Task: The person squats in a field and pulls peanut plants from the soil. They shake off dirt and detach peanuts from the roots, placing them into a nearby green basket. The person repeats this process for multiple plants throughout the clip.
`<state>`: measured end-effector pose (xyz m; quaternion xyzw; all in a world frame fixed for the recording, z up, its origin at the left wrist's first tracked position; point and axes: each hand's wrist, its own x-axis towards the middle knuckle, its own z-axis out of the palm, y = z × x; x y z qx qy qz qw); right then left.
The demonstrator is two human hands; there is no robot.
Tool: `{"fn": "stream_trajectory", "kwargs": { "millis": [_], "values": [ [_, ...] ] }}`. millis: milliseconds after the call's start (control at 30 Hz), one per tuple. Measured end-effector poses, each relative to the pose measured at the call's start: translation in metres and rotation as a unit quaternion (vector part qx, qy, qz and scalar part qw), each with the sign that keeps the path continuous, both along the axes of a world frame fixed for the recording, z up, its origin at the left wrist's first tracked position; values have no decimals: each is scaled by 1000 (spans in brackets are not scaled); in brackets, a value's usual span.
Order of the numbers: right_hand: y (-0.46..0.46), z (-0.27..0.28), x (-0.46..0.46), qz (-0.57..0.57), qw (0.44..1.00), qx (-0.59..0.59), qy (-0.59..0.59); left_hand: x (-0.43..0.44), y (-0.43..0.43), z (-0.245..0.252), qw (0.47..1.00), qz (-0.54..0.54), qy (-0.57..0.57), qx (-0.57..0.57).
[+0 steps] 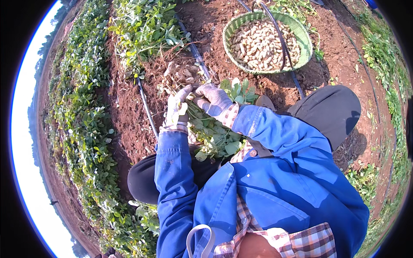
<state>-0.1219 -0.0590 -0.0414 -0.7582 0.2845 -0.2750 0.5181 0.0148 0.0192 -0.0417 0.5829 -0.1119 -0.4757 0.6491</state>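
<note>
My left hand [177, 104], in what looks like a pale soiled glove, grips the stems of a bunch of uprooted peanut plants [211, 130]. Close beside it, my right hand [214, 100] is curled around the same bunch near the root end; its fingertips are partly hidden. Beyond both hands spread the thin brown roots and several peanut pods [184, 75]. The leafy tops hang back towards my lap. Ahead and to the right, a green woven basket [306, 42] with a dark handle holds a heap of peanuts in their shells [263, 45].
A black drip hose [200, 61] runs over the reddish soil past the plants, and another length [146, 104] lies at my left. Rows of standing peanut plants [80, 129] grow on the left. My bent right knee [335, 106] is near the basket. Loose greenery [363, 180] lies at right.
</note>
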Motion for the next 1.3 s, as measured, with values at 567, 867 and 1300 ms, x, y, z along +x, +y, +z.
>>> {"fn": "stream_trajectory", "kwargs": {
  "millis": [567,867,1300],
  "values": [
    [-69,-38,16,93,725,626,-272,-26,-4,17,942,-198,219,-161],
    [-86,-24,-2,216,786,560,-152,-19,-1,13,954,-181,221,-86],
    [-101,-12,0,330,874,239,265,-40,-6,66,971,-203,17,121]
  ]
}}
